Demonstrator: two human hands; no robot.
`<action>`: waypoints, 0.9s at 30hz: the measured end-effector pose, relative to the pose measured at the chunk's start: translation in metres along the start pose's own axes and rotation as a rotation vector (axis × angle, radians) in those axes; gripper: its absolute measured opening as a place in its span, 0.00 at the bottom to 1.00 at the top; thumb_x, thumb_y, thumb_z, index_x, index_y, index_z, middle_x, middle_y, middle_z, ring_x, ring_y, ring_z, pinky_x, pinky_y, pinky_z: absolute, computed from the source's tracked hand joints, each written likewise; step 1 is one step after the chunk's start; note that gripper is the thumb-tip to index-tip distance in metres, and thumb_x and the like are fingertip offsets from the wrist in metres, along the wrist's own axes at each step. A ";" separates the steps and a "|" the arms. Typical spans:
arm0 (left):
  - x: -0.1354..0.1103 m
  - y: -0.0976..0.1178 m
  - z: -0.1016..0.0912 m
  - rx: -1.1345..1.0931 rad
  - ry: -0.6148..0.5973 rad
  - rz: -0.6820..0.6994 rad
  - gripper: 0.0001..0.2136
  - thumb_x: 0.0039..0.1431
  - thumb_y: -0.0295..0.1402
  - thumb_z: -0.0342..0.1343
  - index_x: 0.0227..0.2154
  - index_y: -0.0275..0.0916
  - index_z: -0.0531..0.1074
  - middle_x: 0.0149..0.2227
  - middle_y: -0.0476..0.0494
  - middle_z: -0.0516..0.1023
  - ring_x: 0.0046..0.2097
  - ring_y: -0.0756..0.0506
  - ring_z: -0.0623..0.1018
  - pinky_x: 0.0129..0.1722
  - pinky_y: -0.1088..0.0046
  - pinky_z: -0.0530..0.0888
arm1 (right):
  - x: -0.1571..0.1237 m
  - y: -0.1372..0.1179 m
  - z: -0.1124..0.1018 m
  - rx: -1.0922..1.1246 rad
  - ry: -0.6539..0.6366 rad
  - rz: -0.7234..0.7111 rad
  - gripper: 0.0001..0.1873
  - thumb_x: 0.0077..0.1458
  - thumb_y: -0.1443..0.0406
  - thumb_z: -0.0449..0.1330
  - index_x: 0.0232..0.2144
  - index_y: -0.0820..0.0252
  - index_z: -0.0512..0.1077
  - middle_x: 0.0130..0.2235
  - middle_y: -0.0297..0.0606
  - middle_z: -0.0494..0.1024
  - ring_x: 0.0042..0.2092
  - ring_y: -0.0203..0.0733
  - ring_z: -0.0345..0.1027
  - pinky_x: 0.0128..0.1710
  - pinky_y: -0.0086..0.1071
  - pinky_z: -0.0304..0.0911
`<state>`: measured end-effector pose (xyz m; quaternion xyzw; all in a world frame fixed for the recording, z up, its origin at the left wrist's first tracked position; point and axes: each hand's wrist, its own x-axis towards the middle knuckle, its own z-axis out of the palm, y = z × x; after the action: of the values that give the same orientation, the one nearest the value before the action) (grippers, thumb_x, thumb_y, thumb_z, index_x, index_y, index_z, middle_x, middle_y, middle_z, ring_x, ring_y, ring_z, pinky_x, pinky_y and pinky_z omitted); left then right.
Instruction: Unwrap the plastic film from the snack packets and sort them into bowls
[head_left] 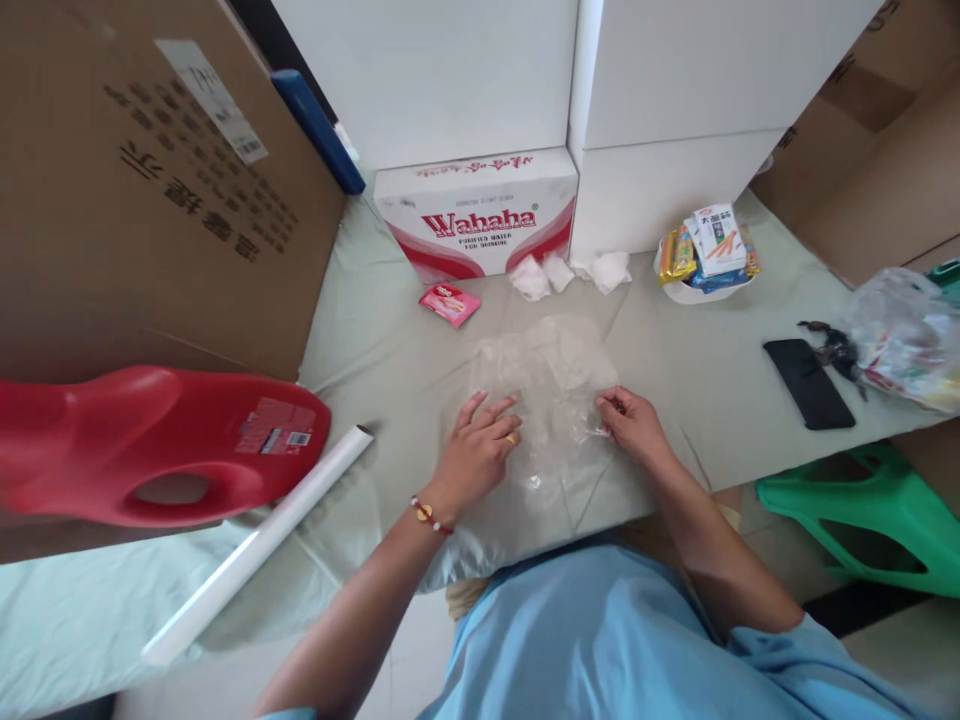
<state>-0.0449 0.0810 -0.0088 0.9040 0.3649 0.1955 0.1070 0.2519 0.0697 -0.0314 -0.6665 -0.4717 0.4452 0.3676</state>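
A sheet of clear plastic film (551, 375) lies crumpled on the pale cloth-covered table (375, 340) in front of me. My left hand (476, 450) rests flat on the film's left edge, fingers stretched out; a beaded bracelet is on the wrist. My right hand (634, 425) pinches the film's right edge between thumb and fingers. A white roll (262, 540) lies at an angle to the left of my left arm.
A red plastic jug (157, 450) lies on its side at left, before a big cardboard box (135, 180). A Wahaha carton (480, 215), a pink snack packet (448, 302), white wads (570, 272), a bowl of snacks (705, 250), a phone (808, 382), a plastic bag (900, 340) and a green stool (862, 515) surround.
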 end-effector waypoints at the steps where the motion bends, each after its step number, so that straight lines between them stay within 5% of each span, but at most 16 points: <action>1: -0.001 -0.006 0.000 -0.029 -0.104 0.009 0.16 0.58 0.16 0.49 0.32 0.44 0.77 0.47 0.50 0.86 0.66 0.44 0.75 0.75 0.46 0.55 | 0.000 0.001 -0.003 -0.012 0.010 0.000 0.19 0.57 0.47 0.57 0.34 0.56 0.72 0.20 0.29 0.70 0.21 0.38 0.62 0.24 0.32 0.58; 4: -0.010 -0.032 -0.005 -0.108 -0.239 -0.087 0.14 0.55 0.18 0.49 0.25 0.43 0.73 0.48 0.49 0.87 0.66 0.43 0.75 0.73 0.44 0.58 | 0.002 0.010 -0.019 -0.078 0.074 -0.019 0.20 0.57 0.47 0.57 0.34 0.57 0.74 0.21 0.31 0.71 0.24 0.39 0.65 0.27 0.33 0.61; 7: -0.022 -0.057 -0.016 -0.212 -0.203 -0.186 0.12 0.51 0.19 0.48 0.22 0.42 0.69 0.51 0.46 0.86 0.66 0.42 0.76 0.69 0.48 0.67 | 0.001 0.020 -0.039 -0.135 0.135 -0.069 0.21 0.57 0.47 0.58 0.38 0.58 0.75 0.27 0.35 0.75 0.28 0.41 0.68 0.30 0.35 0.65; 10: -0.026 -0.058 -0.027 -0.252 -0.039 -0.255 0.11 0.47 0.19 0.47 0.23 0.43 0.67 0.52 0.44 0.86 0.66 0.42 0.76 0.63 0.54 0.74 | -0.007 0.014 -0.055 -0.247 0.339 -0.214 0.21 0.58 0.49 0.61 0.42 0.59 0.76 0.40 0.44 0.78 0.38 0.45 0.74 0.36 0.39 0.70; 14: -0.007 -0.021 -0.027 0.004 0.301 -0.388 0.11 0.50 0.19 0.50 0.25 0.43 0.69 0.42 0.43 0.86 0.58 0.37 0.80 0.58 0.51 0.73 | -0.024 -0.033 -0.052 -0.397 0.626 -0.551 0.10 0.66 0.58 0.59 0.42 0.57 0.76 0.42 0.42 0.78 0.41 0.44 0.74 0.42 0.39 0.72; 16: 0.008 0.002 -0.019 0.080 0.328 -0.349 0.10 0.53 0.19 0.52 0.28 0.42 0.73 0.39 0.43 0.86 0.53 0.38 0.81 0.57 0.51 0.72 | -0.031 -0.059 -0.035 -0.427 0.544 -0.736 0.05 0.68 0.64 0.59 0.43 0.55 0.75 0.37 0.38 0.78 0.37 0.41 0.73 0.40 0.36 0.70; 18: 0.022 0.017 -0.005 0.097 0.207 -0.278 0.10 0.58 0.22 0.53 0.33 0.42 0.77 0.42 0.41 0.86 0.54 0.39 0.81 0.60 0.51 0.70 | -0.036 -0.074 -0.011 -0.447 0.338 -0.939 0.07 0.67 0.69 0.58 0.45 0.55 0.74 0.35 0.37 0.79 0.36 0.41 0.73 0.38 0.35 0.69; 22: 0.036 0.013 0.028 0.171 -0.069 -0.355 0.20 0.71 0.32 0.47 0.60 0.39 0.75 0.69 0.34 0.72 0.72 0.35 0.67 0.72 0.41 0.56 | -0.049 -0.064 0.043 -0.465 -0.077 -1.267 0.10 0.66 0.72 0.55 0.44 0.59 0.75 0.35 0.40 0.81 0.35 0.42 0.72 0.38 0.36 0.71; 25: 0.036 0.001 0.041 0.201 -0.235 -0.435 0.27 0.74 0.42 0.45 0.73 0.47 0.61 0.78 0.40 0.54 0.78 0.33 0.53 0.73 0.30 0.47 | -0.053 -0.042 0.071 -0.555 -0.333 -1.307 0.11 0.68 0.69 0.55 0.45 0.59 0.78 0.44 0.42 0.84 0.44 0.43 0.76 0.46 0.36 0.73; 27: 0.034 -0.003 0.042 0.198 -0.322 -0.457 0.28 0.74 0.45 0.45 0.75 0.52 0.56 0.79 0.44 0.48 0.79 0.32 0.47 0.72 0.26 0.44 | -0.042 -0.032 0.076 -0.653 -0.394 -1.233 0.14 0.70 0.63 0.56 0.53 0.57 0.78 0.55 0.44 0.82 0.57 0.48 0.74 0.58 0.43 0.71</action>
<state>-0.0060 0.1051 -0.0380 0.8238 0.5546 -0.0161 0.1163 0.1643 0.0435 -0.0171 -0.2623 -0.9282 0.1053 0.2422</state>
